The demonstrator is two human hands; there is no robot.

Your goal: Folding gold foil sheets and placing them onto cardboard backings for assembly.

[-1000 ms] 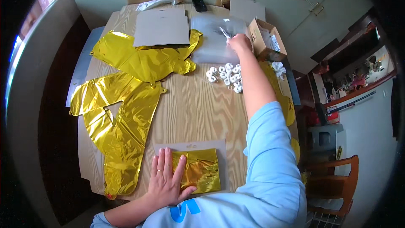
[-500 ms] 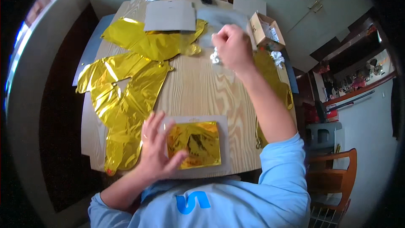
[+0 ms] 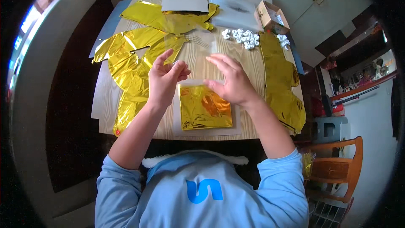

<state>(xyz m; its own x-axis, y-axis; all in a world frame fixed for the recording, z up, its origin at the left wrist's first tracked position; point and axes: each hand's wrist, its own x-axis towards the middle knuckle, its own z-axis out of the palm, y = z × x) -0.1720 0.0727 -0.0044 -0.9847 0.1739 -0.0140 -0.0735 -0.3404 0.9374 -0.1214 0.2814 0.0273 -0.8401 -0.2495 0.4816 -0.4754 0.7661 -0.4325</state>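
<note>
My left hand [image 3: 165, 78] is raised over the table with thumb and fingers pinched on what looks like a clear plastic bag [image 3: 201, 44], faint and blurred. My right hand [image 3: 230, 78] is beside it, fingers stretched and thumb apart, near the bag's other side. Below both hands lies a folded gold foil balloon [image 3: 206, 112], a flat square packet on a pale grey card [image 3: 177, 118]. Its upper right corner is partly covered by my right hand.
Unfolded gold foil balloons [image 3: 130, 69] spread over the left side, another gold balloon [image 3: 280, 82] at the right edge. At the back are grey cards [image 3: 184, 0], a stack of clear bags [image 3: 236, 10], white curled pieces [image 3: 242, 38] and an open cardboard box [image 3: 270, 14].
My right hand has come back from near the bag stack toward my left hand. The left hand has lifted off the folded balloon's side and closed on the clear bag. The view has shifted.
</note>
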